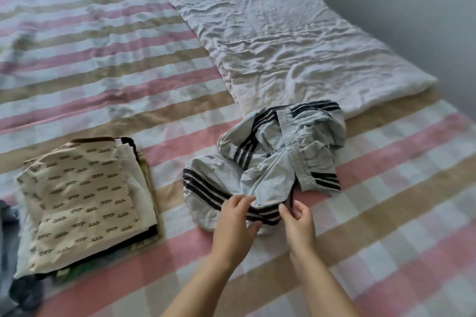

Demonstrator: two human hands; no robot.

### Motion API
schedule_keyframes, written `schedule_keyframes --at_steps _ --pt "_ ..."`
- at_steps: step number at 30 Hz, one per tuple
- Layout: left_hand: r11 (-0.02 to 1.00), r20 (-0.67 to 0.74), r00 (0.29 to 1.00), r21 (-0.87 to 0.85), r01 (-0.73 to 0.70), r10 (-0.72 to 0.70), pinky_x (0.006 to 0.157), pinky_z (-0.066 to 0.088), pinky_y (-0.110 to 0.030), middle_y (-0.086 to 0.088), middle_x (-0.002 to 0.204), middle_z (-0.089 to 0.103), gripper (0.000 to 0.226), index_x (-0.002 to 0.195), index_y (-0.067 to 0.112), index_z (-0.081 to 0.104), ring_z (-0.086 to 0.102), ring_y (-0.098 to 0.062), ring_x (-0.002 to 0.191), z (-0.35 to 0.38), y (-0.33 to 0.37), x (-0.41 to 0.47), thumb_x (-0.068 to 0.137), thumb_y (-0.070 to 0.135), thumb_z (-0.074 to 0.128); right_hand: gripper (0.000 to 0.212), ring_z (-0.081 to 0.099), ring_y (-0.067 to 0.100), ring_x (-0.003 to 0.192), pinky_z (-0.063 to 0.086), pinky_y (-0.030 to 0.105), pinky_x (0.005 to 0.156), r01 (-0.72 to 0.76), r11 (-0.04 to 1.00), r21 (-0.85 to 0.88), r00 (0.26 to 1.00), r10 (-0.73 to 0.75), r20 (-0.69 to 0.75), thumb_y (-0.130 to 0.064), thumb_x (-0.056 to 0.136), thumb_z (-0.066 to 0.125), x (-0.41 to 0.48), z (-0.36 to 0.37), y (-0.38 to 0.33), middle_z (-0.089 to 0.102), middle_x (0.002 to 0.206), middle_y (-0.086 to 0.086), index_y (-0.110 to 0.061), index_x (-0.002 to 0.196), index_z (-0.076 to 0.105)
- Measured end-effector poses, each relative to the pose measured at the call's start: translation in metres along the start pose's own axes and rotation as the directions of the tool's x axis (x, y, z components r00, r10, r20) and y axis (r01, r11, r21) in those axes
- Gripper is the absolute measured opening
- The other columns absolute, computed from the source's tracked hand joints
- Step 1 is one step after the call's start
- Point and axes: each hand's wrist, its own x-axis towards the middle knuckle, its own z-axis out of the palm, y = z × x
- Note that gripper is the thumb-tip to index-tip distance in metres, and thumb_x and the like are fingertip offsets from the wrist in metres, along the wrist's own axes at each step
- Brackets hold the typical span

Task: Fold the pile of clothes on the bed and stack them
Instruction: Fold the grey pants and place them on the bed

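A crumpled pair of light grey track pants point(268, 157) with dark side stripes lies on the bed, its elastic waistband twisted upward. My left hand point(235, 221) pinches the striped fabric at the near edge of the pants. My right hand point(298, 221) pinches the same edge a little to the right, by a dark drawstring. To the left sits a stack of folded clothes point(85, 203), topped by a beige garment with a small dark print.
The bed point(103, 64) has a pink, tan and white checked cover. A wrinkled white quilt point(270, 33) lies at the back right, against the grey wall. Dark and bluish clothes point(10, 234) show at the left edge.
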Motion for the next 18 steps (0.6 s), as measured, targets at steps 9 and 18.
schedule_keyframes --at_steps 9,18 --pt "0.953 -0.085 0.986 0.282 -0.113 0.142 0.079 0.036 -0.032 -0.003 0.09 0.065 0.004 0.085 0.01 0.062 0.058 -0.026 0.091 0.033 -0.012 0.035 0.084 0.009 0.058 0.024 0.063 0.021 0.091 0.052 0.032 0.083 -0.007 0.994 0.109 0.997 -0.002 0.08 -0.01 0.082 0.067 0.033 0.026 0.005 0.067 0.1 0.009 -0.004 0.104 0.06" --pt "0.993 -0.249 0.968 -0.099 -0.067 0.04 0.058 0.043 -0.017 0.012 0.067 0.059 0.014 0.075 0.014 0.06 0.055 -0.003 0.064 -0.025 -0.017 -0.065 0.082 0.001 0.063 0.005 0.068 0.012 0.073 0.054 0.029 0.07 0.061 0.988 0.14 0.982 -0.085 0.166 -0.012 0.081 0.069 -0.08 0.02 0.007 0.073 0.074 -0.001 -0.016 0.078 0.067"
